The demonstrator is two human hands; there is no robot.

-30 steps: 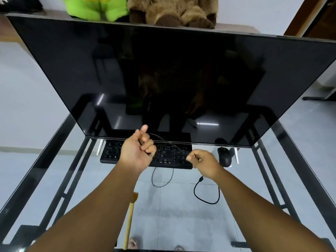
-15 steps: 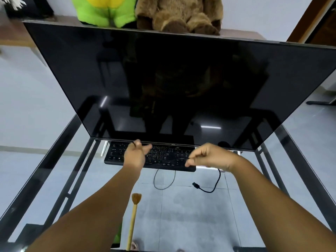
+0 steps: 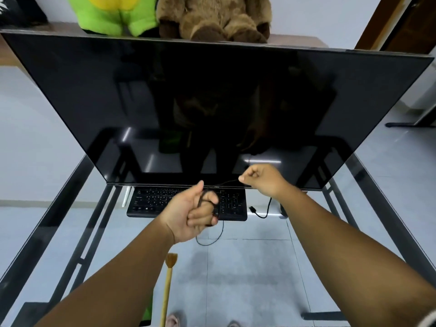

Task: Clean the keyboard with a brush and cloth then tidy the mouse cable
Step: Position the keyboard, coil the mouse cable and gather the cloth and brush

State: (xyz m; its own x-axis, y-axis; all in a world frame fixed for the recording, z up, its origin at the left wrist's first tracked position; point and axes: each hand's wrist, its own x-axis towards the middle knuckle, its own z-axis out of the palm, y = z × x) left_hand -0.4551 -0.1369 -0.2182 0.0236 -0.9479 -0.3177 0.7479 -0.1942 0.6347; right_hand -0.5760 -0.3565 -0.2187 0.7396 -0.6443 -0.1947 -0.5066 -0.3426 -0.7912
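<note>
A black keyboard (image 3: 155, 201) lies on the glass table under the monitor's lower edge. My left hand (image 3: 188, 214) hovers over its right half, closed on loops of the thin black mouse cable (image 3: 227, 182). The cable stretches up and right to my right hand (image 3: 263, 181), which pinches it in front of the monitor's bottom edge. The cable's free end with its USB plug (image 3: 253, 209) dangles below my right wrist. The mouse is hidden behind my right arm. A wooden-handled brush (image 3: 169, 282) lies near the table's front edge. No cloth shows.
A large dark monitor (image 3: 212, 102) leans over the back of the glass table (image 3: 247, 267). The keyboard's own cable (image 3: 210, 241) curls on the glass in front of it. A green plush (image 3: 113, 15) and a brown plush (image 3: 217, 17) sit behind the monitor. Feet show through the glass below.
My right hand has risen and moved right, pulling the cable taut. My left hand has turned and closed around loops of cable. The plug end has shifted right and up.
</note>
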